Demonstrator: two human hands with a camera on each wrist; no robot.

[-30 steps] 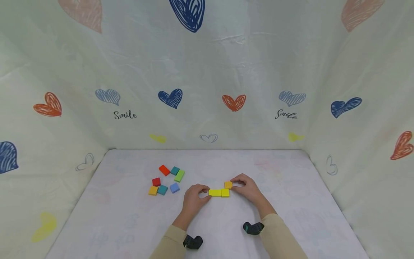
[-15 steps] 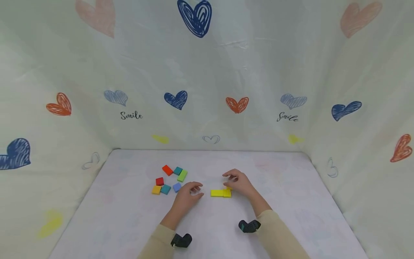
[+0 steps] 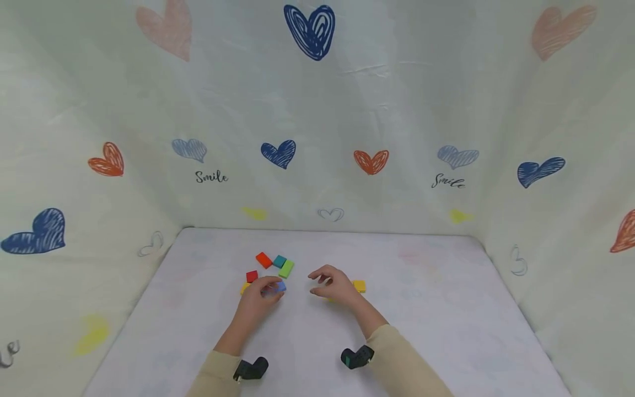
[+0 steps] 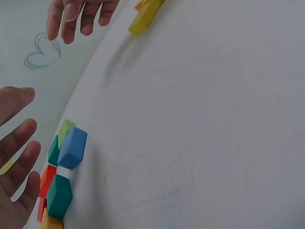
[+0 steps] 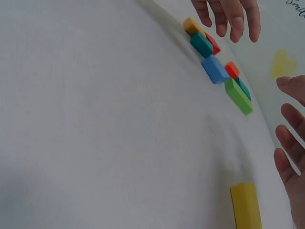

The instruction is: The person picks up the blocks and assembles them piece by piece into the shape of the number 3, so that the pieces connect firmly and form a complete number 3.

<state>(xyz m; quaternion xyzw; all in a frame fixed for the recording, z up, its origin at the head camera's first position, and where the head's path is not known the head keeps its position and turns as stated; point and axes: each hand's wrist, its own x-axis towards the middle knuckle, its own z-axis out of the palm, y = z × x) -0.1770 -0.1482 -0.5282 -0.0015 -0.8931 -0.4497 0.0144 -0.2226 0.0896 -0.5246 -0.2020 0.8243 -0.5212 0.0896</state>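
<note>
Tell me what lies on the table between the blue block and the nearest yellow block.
Only bare tabletop, faintly shadowed, between the blue block and the yellow block, as the left wrist view shows.

Behind the table (image 3: 471, 320), a pale sheet (image 3: 317, 110) bore a blue heart (image 3: 311, 38) at twelve o'clock, a pink heart (image 3: 560, 30) at two.
</note>
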